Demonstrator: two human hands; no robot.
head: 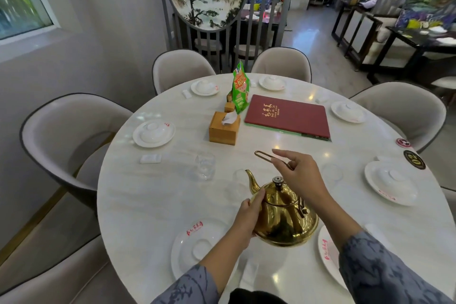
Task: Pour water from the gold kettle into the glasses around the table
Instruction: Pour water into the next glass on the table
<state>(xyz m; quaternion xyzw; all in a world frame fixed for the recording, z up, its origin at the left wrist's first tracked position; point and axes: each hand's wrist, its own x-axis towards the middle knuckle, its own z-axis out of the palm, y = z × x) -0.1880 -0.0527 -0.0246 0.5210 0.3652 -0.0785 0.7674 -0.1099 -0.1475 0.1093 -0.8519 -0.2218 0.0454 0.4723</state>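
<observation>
Right grip pinched around the thin wire handle of the gold kettle, fingers curled on the loop, thumb beneath. Left grip flat against the kettle's belly on the spout side, palm steadying, not closed round anything. Kettle low over the near edge of the bench, between two near plates; cannot tell whether its base touches the marble or hangs just above. Spout aimed away, toward the middle, body roughly upright, no stream visible.

Nearest glass standing left of the spout and apart from it; looks clear, perhaps with a little water low down, but too transparent to say. Fainter glasses just ahead of the spout and to the right beyond the right hand, fill level unreadable. Farther places set with inverted bowls on plates; no glasses made out beside them.

Judged early in the job: no glass plainly full, kettle not tipped. Probably left: pour at the near glasses, then round the remaining seats. Red menu and tissue box in the centre, clear of the pouring line.
</observation>
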